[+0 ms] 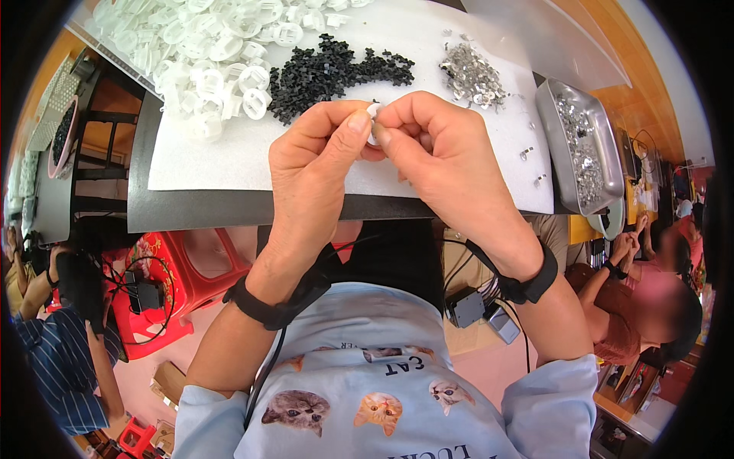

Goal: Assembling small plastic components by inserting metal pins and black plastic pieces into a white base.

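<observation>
Both my hands meet over the front part of the white mat, fingertips pinched together around one small white plastic piece (374, 122). My left hand (321, 153) grips it from the left between thumb and index finger. From the right, my right hand (443, 145) pinches at the same piece with thumb and index finger. Most of the piece is hidden by my fingers. Beyond my hands lies a heap of small black plastic parts (313, 76). A large pile of round translucent white plastic pieces (206, 69) spreads at the far left. Small silvery metal pieces (474, 75) are heaped at the far right.
A metal tray (546, 103) with shiny small pieces stands at the mat's right. The white mat (222, 164) lies on a dark table (199, 213). A red stool (202, 268) stands at lower left. People sit on both sides. A clear plastic sheet (550, 38) rises at the back right.
</observation>
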`<action>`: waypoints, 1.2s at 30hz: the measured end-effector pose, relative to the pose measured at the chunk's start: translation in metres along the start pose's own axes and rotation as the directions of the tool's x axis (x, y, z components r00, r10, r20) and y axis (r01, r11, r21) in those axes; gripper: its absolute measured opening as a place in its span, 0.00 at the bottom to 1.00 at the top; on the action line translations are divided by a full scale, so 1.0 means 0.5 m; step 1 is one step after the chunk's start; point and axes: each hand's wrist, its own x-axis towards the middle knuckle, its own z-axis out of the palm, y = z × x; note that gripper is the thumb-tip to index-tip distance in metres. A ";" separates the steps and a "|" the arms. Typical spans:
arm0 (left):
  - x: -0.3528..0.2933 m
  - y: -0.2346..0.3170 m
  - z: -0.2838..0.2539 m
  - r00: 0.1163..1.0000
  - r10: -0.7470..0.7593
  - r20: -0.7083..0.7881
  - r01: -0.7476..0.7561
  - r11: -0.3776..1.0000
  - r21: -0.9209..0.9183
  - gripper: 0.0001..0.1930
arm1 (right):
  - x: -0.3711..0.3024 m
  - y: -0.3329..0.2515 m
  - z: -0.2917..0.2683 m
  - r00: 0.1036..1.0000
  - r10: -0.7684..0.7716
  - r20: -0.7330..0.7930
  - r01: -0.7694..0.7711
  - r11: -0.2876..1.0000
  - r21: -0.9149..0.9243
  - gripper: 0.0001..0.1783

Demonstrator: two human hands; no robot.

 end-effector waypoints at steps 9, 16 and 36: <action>-0.001 0.004 0.001 0.999 0.027 0.020 -0.030 0.991 0.127 0.10 | -0.003 0.014 0.005 0.996 -0.084 -0.023 0.082 0.995 -0.049 0.06; -0.002 0.001 -0.015 0.998 -0.015 0.063 0.013 0.999 0.036 0.10 | -0.027 -0.007 -0.010 0.965 -0.248 0.088 0.262 0.933 -0.248 0.07; 0.002 0.015 -0.016 0.995 -0.074 0.062 0.076 0.997 -0.022 0.11 | -0.035 -0.032 -0.019 0.930 -0.294 0.220 0.365 0.805 -0.468 0.14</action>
